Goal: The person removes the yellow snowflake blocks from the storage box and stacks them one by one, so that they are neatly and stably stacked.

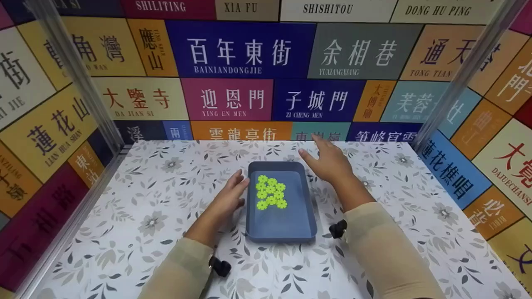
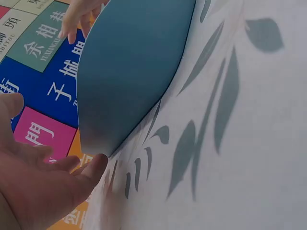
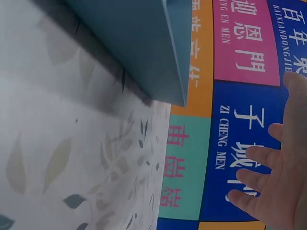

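Observation:
A blue-grey rectangular tray [image 1: 284,226] lies on the table with several small lime-green flower-shaped pieces [image 1: 271,189] grouped in its upper left part. Beside the tray's left wall is my left hand [image 1: 227,197], its fingers spread and the fingertips close to the rim; in the left wrist view a fingertip [image 2: 100,165] is at the tray's lower corner, and whether it touches I cannot tell. My right hand [image 1: 330,160] is raised off the tray's far right corner, thumb apart from the fingers. In the right wrist view that hand [image 3: 283,167] holds nothing and stands apart from the tray wall [image 3: 144,52].
The table [image 1: 166,199] wears a white cover with grey flowers and leaves. Behind it rises a wall of coloured signs [image 1: 241,50] with printed characters. Clear corner posts [image 1: 89,79] stand at the left and right. A small black device [image 1: 220,265] sits at each wrist.

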`<state>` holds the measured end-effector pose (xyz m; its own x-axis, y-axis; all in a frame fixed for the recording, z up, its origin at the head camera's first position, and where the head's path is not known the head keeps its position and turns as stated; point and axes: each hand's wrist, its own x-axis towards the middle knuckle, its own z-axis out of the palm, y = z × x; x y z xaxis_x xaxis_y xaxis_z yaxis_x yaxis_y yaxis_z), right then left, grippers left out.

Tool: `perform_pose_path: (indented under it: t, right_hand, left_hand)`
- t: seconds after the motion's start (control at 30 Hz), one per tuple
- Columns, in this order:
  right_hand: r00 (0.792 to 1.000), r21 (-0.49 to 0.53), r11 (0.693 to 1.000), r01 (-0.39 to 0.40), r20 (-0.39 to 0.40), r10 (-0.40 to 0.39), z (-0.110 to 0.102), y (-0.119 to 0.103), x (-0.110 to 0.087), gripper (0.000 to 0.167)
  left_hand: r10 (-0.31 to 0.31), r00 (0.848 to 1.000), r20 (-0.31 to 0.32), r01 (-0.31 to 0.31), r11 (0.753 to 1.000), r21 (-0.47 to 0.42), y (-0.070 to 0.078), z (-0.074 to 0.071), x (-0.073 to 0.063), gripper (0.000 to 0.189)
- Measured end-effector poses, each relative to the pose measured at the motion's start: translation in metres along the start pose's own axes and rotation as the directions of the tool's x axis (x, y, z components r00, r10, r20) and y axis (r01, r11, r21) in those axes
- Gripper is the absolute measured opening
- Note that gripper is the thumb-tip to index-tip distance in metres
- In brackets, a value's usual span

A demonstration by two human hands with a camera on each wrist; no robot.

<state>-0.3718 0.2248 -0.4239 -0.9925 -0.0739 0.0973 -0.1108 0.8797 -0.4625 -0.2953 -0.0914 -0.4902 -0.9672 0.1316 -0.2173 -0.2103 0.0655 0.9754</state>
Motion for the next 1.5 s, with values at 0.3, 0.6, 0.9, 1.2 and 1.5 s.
perform_pose_path:
  t: [0.3, 0.6, 0.9, 1.2, 1.5]
  right_hand:
    - [0.981, 0.265, 0.961, -0.077, 0.193, 0.025, -0.005, -0.023, 0.007, 0.093]
    - [0.960, 0.377, 0.922, -0.091, 0.278, -0.019, 0.014, -0.031, 0.016, 0.072]
    - [0.929, 0.413, 0.908, -0.077, 0.360, -0.085, 0.039, -0.031, 0.030, 0.044]
    - [0.906, 0.327, 0.945, -0.028, 0.408, -0.114, 0.065, -0.029, 0.035, 0.042]
    - [0.877, 0.270, 0.962, 0.024, 0.457, -0.150, 0.074, -0.024, 0.037, 0.042]
  left_hand:
    - [-0.044, 0.998, 0.037, 0.047, 0.994, -0.098, -0.007, 0.002, 0.001, 0.075]
    - [-0.020, 0.999, 0.039, 0.021, 0.999, -0.043, -0.011, 0.001, 0.003, 0.069]
    - [-0.019, 0.999, 0.035, 0.019, 1.000, 0.001, -0.013, -0.001, 0.004, 0.069]
    - [0.002, 0.999, 0.044, 0.002, 0.997, -0.080, -0.018, 0.001, 0.002, 0.071]
    - [0.010, 0.999, 0.045, -0.009, 0.999, -0.036, -0.022, -0.002, 0.005, 0.069]
